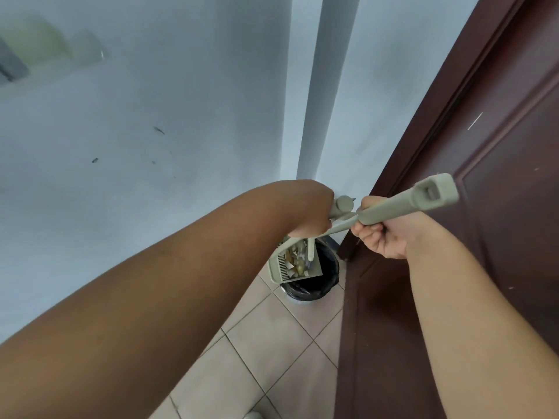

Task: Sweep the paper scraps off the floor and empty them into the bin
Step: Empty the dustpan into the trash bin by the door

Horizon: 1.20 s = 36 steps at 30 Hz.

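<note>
A grey-green dustpan (282, 275) hangs tilted over a round bin with a black liner (322, 282) in the corner. Paper scraps (295, 259) lie inside the pan. My left hand (313, 220) is closed around the top of a short grey-green handle (341, 205) that runs down to the pan. My right hand (382, 237) grips a second, longer grey-green handle (435, 193), whose end points up to the right. That handle's lower part passes under my left hand and is hidden, so I cannot see a broom head.
A pale blue wall (166, 131) with a vertical pipe or column (326, 86) stands on the left. A dark brown door (484, 222) closes off the right side. Beige floor tiles (272, 343) run between them; the bin sits tight in the corner.
</note>
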Motion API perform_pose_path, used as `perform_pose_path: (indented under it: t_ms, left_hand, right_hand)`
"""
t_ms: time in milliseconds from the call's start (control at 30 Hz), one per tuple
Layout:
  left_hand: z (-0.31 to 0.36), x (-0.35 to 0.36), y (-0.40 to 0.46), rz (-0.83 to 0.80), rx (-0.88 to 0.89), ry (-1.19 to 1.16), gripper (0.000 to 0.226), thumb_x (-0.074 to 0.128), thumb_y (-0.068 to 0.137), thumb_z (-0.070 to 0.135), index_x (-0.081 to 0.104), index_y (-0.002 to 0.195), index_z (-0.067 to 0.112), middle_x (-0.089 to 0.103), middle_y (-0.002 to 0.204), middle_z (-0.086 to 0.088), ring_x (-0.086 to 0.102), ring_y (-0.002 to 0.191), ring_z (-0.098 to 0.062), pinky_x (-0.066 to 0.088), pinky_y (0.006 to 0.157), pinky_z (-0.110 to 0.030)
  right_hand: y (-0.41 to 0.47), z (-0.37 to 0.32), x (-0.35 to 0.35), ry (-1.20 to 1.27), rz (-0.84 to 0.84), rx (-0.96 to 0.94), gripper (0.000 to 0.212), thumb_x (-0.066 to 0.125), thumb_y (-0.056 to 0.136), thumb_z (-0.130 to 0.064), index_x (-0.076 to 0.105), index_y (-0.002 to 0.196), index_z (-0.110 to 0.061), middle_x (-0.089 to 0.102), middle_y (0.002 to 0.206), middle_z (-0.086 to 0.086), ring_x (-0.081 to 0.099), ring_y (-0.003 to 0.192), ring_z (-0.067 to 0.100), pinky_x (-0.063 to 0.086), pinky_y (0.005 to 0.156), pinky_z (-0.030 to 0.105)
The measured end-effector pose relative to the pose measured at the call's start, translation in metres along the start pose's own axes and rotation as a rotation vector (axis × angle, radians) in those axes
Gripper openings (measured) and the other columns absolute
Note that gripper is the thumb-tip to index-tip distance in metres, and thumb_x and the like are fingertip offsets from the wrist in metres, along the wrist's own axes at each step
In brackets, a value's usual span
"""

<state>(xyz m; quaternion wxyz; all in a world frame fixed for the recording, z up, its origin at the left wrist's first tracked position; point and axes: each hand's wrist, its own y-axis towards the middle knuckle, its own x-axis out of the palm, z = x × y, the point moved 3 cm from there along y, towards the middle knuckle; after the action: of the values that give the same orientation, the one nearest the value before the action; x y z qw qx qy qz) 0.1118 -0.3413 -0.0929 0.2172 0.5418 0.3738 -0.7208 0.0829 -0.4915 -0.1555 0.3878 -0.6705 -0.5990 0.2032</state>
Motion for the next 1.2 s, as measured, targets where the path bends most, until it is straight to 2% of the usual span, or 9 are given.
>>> perform_pose_path:
  t_ms: [233, 600, 867, 967, 1200]
  left_hand:
    - [0.011, -0.005, 0.012, 0.061, 0.064, 0.082, 0.019, 0.047, 0.091, 0.029, 0.057, 0.096, 0.013, 0.048, 0.069, 0.002, 0.043, 0.055, -0.011, 0.028, 0.045, -0.025]
    - [0.025, -0.007, 0.002, 0.035, 0.163, 0.208, 0.020, 0.048, 0.091, 0.032, 0.054, 0.098, 0.015, 0.047, 0.069, 0.004, 0.044, 0.058, -0.013, 0.027, 0.047, -0.026]
    - [0.037, 0.002, -0.004, 0.043, 0.277, 0.388, 0.027, 0.044, 0.094, 0.035, 0.053, 0.105, 0.012, 0.040, 0.065, 0.004, 0.040, 0.055, -0.012, 0.023, 0.044, -0.025]
    - [0.043, 0.008, -0.006, 0.023, 0.308, 0.464, 0.023, 0.045, 0.094, 0.033, 0.053, 0.103, 0.013, 0.041, 0.065, 0.004, 0.046, 0.059, -0.017, 0.027, 0.044, -0.027]
    - [0.041, 0.013, -0.009, 0.011, 0.332, 0.538, 0.017, 0.046, 0.093, 0.030, 0.050, 0.099, 0.015, 0.041, 0.064, 0.005, 0.037, 0.052, -0.011, 0.025, 0.044, -0.027]
  right_hand:
    - [-0.014, 0.008, -0.015, 0.012, -0.026, -0.025, 0.012, 0.042, 0.086, -0.012, 0.043, 0.074, -0.012, 0.044, 0.052, 0.004, 0.030, 0.027, 0.004, 0.029, 0.027, 0.012]
    - [-0.030, 0.023, -0.023, 0.132, -0.019, -0.045, 0.014, 0.041, 0.086, -0.013, 0.039, 0.073, -0.016, 0.040, 0.056, 0.003, 0.030, 0.026, 0.004, 0.030, 0.026, 0.011]
    - [-0.043, 0.032, -0.025, 0.187, 0.011, -0.032, 0.014, 0.042, 0.087, -0.015, 0.040, 0.073, -0.015, 0.043, 0.051, 0.003, 0.032, 0.025, 0.004, 0.031, 0.027, 0.010]
    - [-0.048, 0.037, -0.023, 0.201, 0.013, -0.032, 0.014, 0.041, 0.087, -0.016, 0.042, 0.074, -0.013, 0.044, 0.049, 0.003, 0.032, 0.025, 0.004, 0.031, 0.027, 0.010]
    - [-0.055, 0.045, -0.021, 0.222, 0.009, -0.055, 0.014, 0.042, 0.087, -0.017, 0.046, 0.076, -0.009, 0.045, 0.051, 0.003, 0.033, 0.025, 0.004, 0.032, 0.027, 0.010]
